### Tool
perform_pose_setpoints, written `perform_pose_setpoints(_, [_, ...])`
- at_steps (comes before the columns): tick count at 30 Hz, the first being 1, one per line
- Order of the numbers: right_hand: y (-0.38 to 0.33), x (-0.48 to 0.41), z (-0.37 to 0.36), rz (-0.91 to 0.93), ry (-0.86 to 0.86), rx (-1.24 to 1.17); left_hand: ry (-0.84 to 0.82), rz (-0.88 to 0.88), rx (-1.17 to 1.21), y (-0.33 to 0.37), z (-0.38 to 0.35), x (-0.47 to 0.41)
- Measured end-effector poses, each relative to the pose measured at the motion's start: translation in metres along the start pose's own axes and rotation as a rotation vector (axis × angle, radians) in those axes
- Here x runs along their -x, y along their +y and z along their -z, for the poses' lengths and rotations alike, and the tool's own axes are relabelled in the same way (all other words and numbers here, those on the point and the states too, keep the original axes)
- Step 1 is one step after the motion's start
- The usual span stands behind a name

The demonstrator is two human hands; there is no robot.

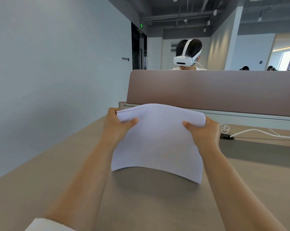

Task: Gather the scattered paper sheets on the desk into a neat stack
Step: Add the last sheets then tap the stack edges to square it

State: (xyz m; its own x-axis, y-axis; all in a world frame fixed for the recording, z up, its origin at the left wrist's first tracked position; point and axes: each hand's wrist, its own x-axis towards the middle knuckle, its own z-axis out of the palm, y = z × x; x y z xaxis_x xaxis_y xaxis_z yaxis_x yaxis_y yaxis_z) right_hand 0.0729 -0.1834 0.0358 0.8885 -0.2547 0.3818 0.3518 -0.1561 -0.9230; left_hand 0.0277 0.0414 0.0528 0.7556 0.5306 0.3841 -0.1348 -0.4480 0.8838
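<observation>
Both hands hold one stack of white paper sheets (157,140) up off the desk (149,205), in front of the person and about centre of view. Left hand (115,126) grips the stack's far left corner, thumb on top of the sheets, fingers curled behind the edge. Right hand (203,130) grips the far right corner the same way, thumb on top, fingers wrapped round the back. Far edges of the sheets look lined up, layers visible along the top edge. The stack bows, middle arched up, near edge hanging free and curling down toward the desk, with a shadow under it on the desk surface. Near edge not touching the desk as far as can be told. Brown divider panel (215,90) stands at the far end of the desk just behind the stack. White cable (250,131) lies on the desk to the right, beyond the right hand, coiled near the divider. Another person wearing a white headset (185,60) sits behind the divider. White sleeve (46,225) shows at the lower left on the left arm. Plain pale wall on the left.
</observation>
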Motion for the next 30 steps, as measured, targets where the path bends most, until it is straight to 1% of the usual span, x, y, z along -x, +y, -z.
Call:
perform_pose_setpoints(1, [-0.001, 0.0, -0.001, -0.004, -0.002, 0.004, 0.001, -0.023, -0.021, -0.001, 0.0, 0.001])
perform_pose_setpoints(4, [-0.006, -0.001, 0.0, 0.013, -0.002, 0.007, 0.101, -0.099, -0.023, -0.003, 0.005, 0.0])
perform_pose_setpoints(8, [-0.009, -0.004, 0.004, 0.045, 0.007, -0.012, 0.101, -0.205, 0.091, 0.002, 0.015, -0.002])
perform_pose_setpoints(10, [-0.003, -0.006, 0.01, 0.016, -0.036, -0.036, 0.027, -0.162, 0.244, -0.002, 0.018, -0.002])
perform_pose_setpoints(12, [0.01, -0.005, 0.017, -0.025, -0.149, -0.053, -0.145, -0.083, 0.424, -0.019, 0.023, -0.001])
perform_pose_setpoints(14, [0.025, -0.002, 0.024, -0.057, -0.259, -0.085, -0.327, -0.049, 0.49, -0.047, 0.025, 0.003])
perform_pose_setpoints(15, [0.031, 0.0, 0.025, -0.068, -0.294, -0.107, -0.377, -0.024, 0.487, -0.059, 0.026, 0.006])
perform_pose_setpoints(18, [0.042, 0.003, 0.025, -0.073, -0.363, -0.151, -0.439, 0.047, 0.454, -0.088, 0.022, 0.013])
perform_pose_setpoints(23, [0.046, 0.0, 0.023, -0.038, -0.377, -0.176, -0.436, 0.052, 0.467, -0.094, 0.018, 0.015])
perform_pose_setpoints(24, [0.045, 0.001, 0.021, -0.017, -0.353, -0.172, -0.433, 0.056, 0.465, -0.095, 0.019, 0.014])
perform_pose_setpoints(25, [0.042, 0.001, 0.018, -0.005, -0.288, -0.159, -0.433, 0.057, 0.462, -0.095, 0.019, 0.014])
perform_pose_setpoints(26, [0.037, 0.002, 0.015, 0.011, -0.175, -0.114, -0.433, 0.056, 0.457, -0.095, 0.019, 0.014])
perform_pose_setpoints(27, [0.029, 0.003, 0.012, 0.062, -0.022, -0.025, -0.433, 0.056, 0.458, -0.096, 0.019, 0.014])
perform_pose_setpoints(28, [0.019, 0.004, 0.009, 0.178, 0.111, 0.097, -0.435, 0.063, 0.469, -0.097, 0.018, 0.014])
perform_pose_setpoints(29, [0.007, 0.006, 0.004, 0.361, 0.193, 0.218, -0.441, 0.068, 0.485, -0.097, 0.018, 0.013])
perform_pose_setpoints(30, [-0.005, 0.009, -0.004, 0.57, 0.207, 0.317, -0.451, 0.071, 0.499, -0.098, 0.018, 0.013])
